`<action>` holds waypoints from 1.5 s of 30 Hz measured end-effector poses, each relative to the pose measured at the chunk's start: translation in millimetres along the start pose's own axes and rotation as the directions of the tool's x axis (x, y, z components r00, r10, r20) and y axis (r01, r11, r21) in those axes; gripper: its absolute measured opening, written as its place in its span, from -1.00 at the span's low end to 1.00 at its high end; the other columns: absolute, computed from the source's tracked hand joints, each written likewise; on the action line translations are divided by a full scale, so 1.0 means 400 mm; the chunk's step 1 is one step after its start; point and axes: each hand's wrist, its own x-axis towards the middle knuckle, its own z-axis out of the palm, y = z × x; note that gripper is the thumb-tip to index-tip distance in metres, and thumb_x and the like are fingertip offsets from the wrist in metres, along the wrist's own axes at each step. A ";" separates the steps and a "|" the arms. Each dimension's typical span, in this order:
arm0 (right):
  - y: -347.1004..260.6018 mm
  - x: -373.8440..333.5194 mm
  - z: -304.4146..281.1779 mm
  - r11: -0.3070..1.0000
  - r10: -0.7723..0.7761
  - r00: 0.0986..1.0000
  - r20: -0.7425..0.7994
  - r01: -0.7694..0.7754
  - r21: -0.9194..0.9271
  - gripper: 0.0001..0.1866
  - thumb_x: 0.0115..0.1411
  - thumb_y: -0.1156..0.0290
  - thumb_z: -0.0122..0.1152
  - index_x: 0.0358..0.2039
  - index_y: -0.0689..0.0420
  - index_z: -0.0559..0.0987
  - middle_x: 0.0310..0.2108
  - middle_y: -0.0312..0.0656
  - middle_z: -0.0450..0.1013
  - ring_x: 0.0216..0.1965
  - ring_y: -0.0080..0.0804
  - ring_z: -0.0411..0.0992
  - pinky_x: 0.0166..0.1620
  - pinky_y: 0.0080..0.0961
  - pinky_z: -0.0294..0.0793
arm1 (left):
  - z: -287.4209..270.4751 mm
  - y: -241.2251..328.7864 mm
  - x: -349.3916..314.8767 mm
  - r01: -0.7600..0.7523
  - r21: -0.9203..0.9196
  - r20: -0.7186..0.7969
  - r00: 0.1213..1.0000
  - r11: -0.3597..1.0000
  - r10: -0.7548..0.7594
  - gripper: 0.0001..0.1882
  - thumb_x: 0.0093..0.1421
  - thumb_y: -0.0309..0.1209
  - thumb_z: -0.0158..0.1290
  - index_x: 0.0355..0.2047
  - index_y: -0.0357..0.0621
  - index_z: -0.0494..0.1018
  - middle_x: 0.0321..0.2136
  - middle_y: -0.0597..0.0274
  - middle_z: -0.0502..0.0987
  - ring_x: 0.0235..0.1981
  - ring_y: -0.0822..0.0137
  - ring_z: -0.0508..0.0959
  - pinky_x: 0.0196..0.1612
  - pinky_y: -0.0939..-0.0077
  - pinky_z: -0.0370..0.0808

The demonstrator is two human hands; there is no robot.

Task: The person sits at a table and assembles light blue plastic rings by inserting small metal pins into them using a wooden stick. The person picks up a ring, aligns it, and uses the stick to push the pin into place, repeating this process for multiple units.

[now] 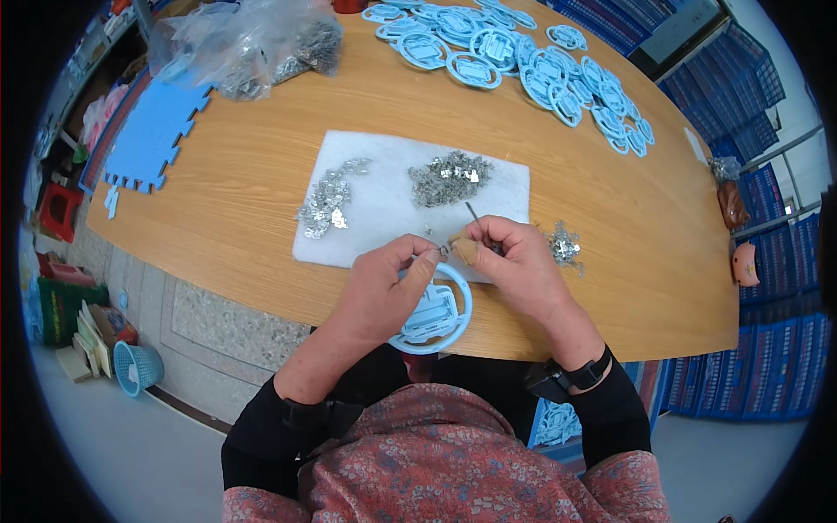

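My left hand [388,283] is closed in a pinch on a small metal piece [443,250], just above the front edge of a white padded mat [375,248]. Close beside it, my right hand [527,266] is closed around a thin dark rod-like tool [474,215]; a tan covering [465,252] wraps the thumb tip. The two hands' fingertips nearly meet. Below them, a light-blue round plastic frame [433,315] rests at the table edge, partly hidden by my left hand. On the mat lie a pile of small silvery metal parts [449,179] and a looser heap of flat metal pieces [327,205].
More metal pieces [565,246] lie right of the mat. Many light-blue round frames [497,48] cover the far side of the wooden table [663,253]. Clear plastic bags [244,48] and a blue foam mat [153,131] are at far left. Blue crates [750,366] stand at right.
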 end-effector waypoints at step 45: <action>0.058 -0.170 0.020 0.792 -0.353 0.928 -0.122 0.227 -0.568 -0.69 0.00 0.58 0.29 -0.18 0.17 0.56 -0.43 -0.12 0.44 -0.48 -0.19 0.49 -0.43 -0.38 0.48 | 0.076 -0.031 -0.024 -0.036 -0.039 -0.070 0.997 0.999 0.034 -0.62 0.36 -0.32 0.02 0.07 -0.34 0.43 -0.30 -0.10 0.61 -0.31 0.23 0.62 -0.21 0.39 0.53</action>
